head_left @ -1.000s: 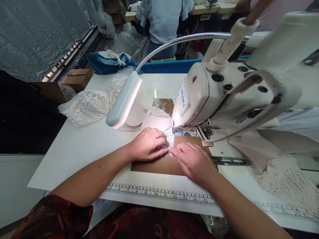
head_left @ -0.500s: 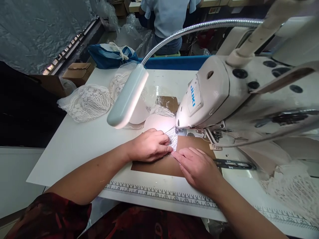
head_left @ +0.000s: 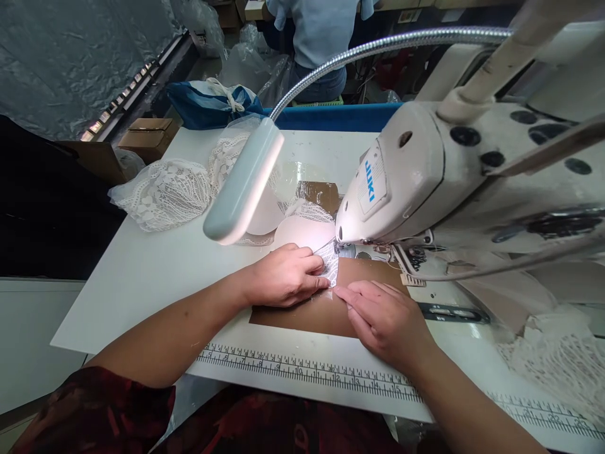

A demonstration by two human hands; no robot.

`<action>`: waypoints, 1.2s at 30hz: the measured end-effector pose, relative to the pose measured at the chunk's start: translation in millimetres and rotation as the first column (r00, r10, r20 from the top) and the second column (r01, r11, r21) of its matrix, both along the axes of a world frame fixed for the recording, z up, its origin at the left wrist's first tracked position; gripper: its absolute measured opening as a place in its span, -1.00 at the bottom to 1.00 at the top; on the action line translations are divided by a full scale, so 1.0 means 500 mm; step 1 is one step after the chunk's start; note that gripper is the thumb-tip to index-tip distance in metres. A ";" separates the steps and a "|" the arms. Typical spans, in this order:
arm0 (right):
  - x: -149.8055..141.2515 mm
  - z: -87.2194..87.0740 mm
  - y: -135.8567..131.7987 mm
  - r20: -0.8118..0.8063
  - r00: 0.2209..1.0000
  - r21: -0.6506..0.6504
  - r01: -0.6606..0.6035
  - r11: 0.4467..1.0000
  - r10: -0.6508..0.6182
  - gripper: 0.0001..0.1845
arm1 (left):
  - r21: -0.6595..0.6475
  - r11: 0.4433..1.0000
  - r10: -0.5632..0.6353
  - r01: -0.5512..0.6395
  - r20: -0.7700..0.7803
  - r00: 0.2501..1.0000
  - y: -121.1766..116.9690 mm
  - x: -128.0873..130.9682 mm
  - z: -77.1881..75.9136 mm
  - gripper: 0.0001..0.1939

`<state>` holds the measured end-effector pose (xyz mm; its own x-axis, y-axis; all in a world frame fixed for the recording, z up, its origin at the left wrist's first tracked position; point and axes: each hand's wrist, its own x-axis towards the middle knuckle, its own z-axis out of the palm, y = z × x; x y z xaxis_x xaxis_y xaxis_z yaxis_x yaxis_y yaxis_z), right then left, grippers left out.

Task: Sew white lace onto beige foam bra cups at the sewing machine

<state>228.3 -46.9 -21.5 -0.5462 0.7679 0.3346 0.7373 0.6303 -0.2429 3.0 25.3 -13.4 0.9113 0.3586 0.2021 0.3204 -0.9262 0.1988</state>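
A white lace bra piece with a smooth, pale cup [head_left: 302,232] lies under the head of the sewing machine [head_left: 406,183]. Its lace edge [head_left: 330,260] runs toward me from beside the needle area. My left hand [head_left: 286,275] is closed on this lace, fingers curled and thumb pressing near its lower tip. Just right of that tip, my right hand [head_left: 382,315] rests low over the brown board [head_left: 302,320]. Its index finger points at the lace's end and the other fingers are folded. Whatever those fingers pinch, if anything, is hidden.
A lamp [head_left: 243,183] on a bendy metal neck hangs over the work. Bagged lace cups [head_left: 163,192] lie at left, more lace pieces [head_left: 558,359] at right. A printed ruler [head_left: 302,372] follows the table's front edge. Across the table sits a person in a blue shirt [head_left: 324,31].
My right hand has shifted slightly right, opening a small gap from my left thumb. My left hand stays on the lace, nearly still. The machine appears slightly further right in view.
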 end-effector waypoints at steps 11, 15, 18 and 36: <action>-0.008 -0.003 0.006 0.082 0.997 0.014 0.013 1.000 -0.014 -0.66 | -0.045 0.997 0.058 -0.055 0.064 0.996 -0.004 0.003 0.001 -0.68; -0.008 -0.002 0.005 0.070 0.997 -0.001 0.017 1.000 -0.017 -0.68 | -0.058 0.986 0.163 -0.158 0.091 0.983 -0.004 0.013 -0.002 -0.64; -0.007 -0.005 0.005 0.072 0.997 -0.016 0.023 1.000 -0.022 -0.69 | 0.004 0.983 0.186 -0.186 0.016 0.982 -0.003 0.022 -0.003 -0.61; -0.005 -0.008 0.015 0.110 0.992 0.003 0.057 0.998 -0.057 -0.67 | 0.130 0.986 0.108 -0.100 -0.059 0.992 0.015 0.024 -0.007 -0.60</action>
<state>225.7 -39.5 -25.5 -0.5348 0.7991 0.2747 0.7944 0.5862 -0.1587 14.8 32.8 -16.9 0.8833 0.4273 0.1927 0.4246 -0.9036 0.0571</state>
